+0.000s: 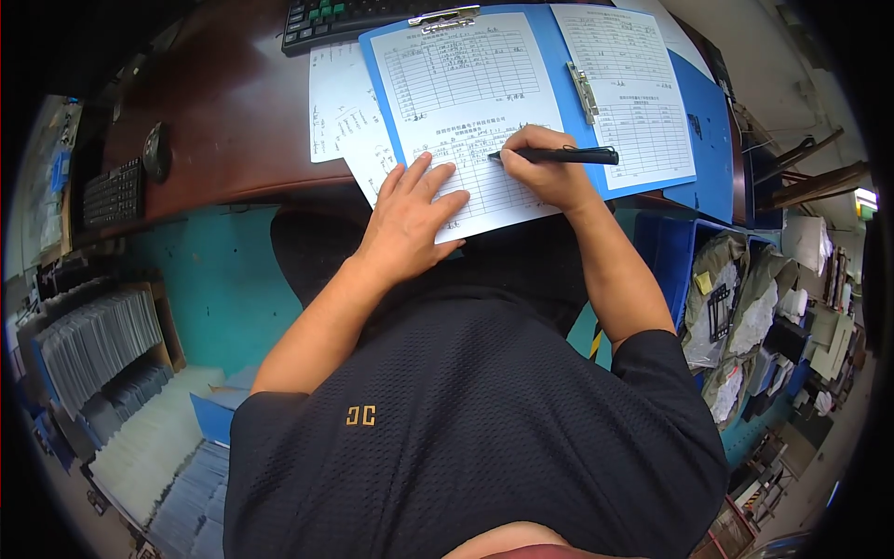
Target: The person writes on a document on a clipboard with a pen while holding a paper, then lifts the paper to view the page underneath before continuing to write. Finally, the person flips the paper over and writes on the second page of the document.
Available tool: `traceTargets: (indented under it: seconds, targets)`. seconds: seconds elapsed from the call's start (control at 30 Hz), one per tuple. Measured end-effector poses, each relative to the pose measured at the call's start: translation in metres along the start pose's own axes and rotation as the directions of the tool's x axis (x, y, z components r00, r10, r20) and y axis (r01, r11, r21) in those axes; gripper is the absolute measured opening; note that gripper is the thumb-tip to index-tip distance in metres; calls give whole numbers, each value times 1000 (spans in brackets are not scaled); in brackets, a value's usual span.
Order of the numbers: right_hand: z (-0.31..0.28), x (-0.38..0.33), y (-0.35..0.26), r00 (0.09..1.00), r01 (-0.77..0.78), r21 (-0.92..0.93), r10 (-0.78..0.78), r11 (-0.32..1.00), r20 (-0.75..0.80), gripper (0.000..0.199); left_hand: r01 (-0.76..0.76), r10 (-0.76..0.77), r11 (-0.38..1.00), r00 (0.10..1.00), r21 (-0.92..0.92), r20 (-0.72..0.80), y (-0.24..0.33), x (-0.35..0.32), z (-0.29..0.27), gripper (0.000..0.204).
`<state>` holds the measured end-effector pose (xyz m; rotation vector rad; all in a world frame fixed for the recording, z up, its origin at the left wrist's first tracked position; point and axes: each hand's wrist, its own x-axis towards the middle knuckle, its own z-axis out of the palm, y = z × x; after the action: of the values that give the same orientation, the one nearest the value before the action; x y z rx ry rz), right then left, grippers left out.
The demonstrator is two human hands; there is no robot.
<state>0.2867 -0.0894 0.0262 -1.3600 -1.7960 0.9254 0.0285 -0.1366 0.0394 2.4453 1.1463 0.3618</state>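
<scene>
Scanning from the left edge: racks (102, 340) of grey flat parts stand in rows, too many and too blurred to count.
Left keyboard (114, 194): black, on the brown desk (233, 112), warped by the rim.
Mouse (155, 152): black, just right of that keyboard.
Keyboards, count: two; the second (345, 19) lies at the top, its far side cut off by the picture edge.
Loose sheet (337, 112): one handwritten page, partly tucked under the left clipboard.
Left hand (407, 222): open and flat, fingers spread, pressing down the lower part of the form; it holds nothing.
Form (461, 93): a white ruled sheet on the left clipboard (377, 65), its bottom edge hanging past the desk; its writing is too small to make out.
Right hand (549, 168): closed around the pen, resting on the form just right of the left hand.
Pen (559, 156): black, lying nearly level, tip touching the form, back end pointing right.
Clipboards, count: two, both blue, side by side; the right clipboard (712, 112) carries a second sheet (629, 93).
Bin (666, 256): blue, below the desk at right, holding grey bags (722, 279) whose contents are unclear.
Far right: shelf clutter, hard to identify.
</scene>
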Motion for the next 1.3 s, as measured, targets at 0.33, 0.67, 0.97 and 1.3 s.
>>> traceTargets:
  seconds: [0.33,0.67,0.97,1.3]
  targets:
    - [-1,0,-1,1000,-8,-12,8,1000,4,12,8,-8,1000,1000,7,9,2,1,-1,58]
    - [1,0,2,997,41,-24,-43,999,-58,12,0,0,1000,1000,-10,0,1,1,-1,58]
    - [2,-1,1,993,58,-37,-61,998,-102,10,6,-6,1000,1000,6,4,2,1,-1,58]
    - [2,-1,5,993,24,4,-23,1000,-120,11,5,-5,1000,1000,0,4,2,1,-2,58]
